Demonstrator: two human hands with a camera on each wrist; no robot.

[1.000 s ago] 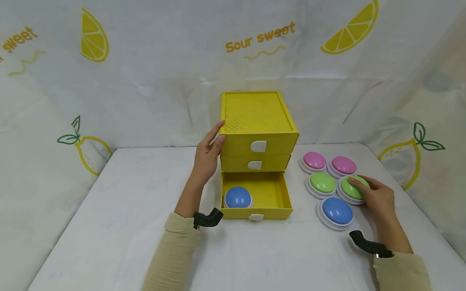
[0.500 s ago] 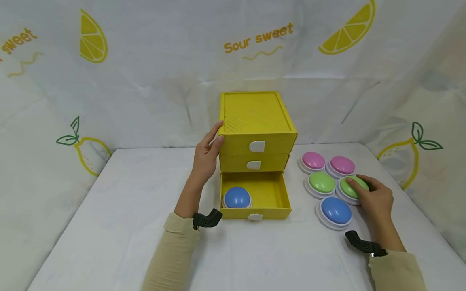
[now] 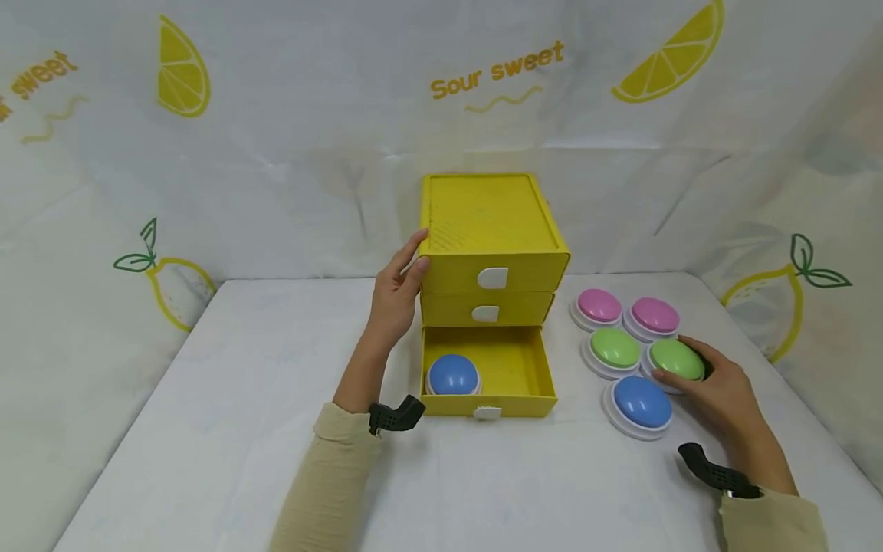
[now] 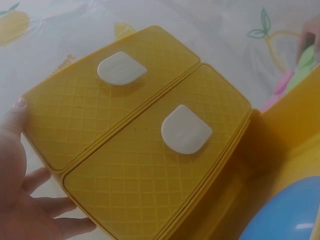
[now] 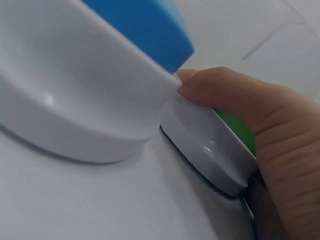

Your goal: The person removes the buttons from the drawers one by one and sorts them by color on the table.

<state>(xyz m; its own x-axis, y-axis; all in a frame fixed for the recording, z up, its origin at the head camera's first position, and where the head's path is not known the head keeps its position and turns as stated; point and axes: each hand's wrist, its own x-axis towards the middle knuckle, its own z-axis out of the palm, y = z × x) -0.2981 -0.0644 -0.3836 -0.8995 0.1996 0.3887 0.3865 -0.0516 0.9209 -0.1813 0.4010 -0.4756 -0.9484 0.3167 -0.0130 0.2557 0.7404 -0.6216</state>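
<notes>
My right hand (image 3: pixel 720 391) grips a green buzzer button (image 3: pixel 677 359) from its right side. The thumb is at the front of its white base and the fingers are round the back. In the right wrist view its base (image 5: pixel 210 147) is slightly tilted over the tabletop, beside a blue buzzer button (image 5: pixel 145 30). My left hand (image 3: pixel 395 299) rests against the left side of a yellow drawer box (image 3: pixel 493 215), thumb by the front corner and fingers extended. The bottom drawer (image 3: pixel 510 360) is pulled out, with a blue buzzer button (image 3: pixel 453 374) in its left part.
Two pink buzzer buttons (image 3: pixel 599 305) sit behind a second green one (image 3: pixel 615 348), close together right of the box. The two upper drawers (image 3: pixel 527 272) are closed, with white tabs on their fronts. A printed sheet (image 3: pixel 310 153) hangs behind the white tabletop (image 3: pixel 290 345).
My right hand has shifted from over the green button's dome down to its base, and the thumb is lower. The left hand stays at the drawer box.
</notes>
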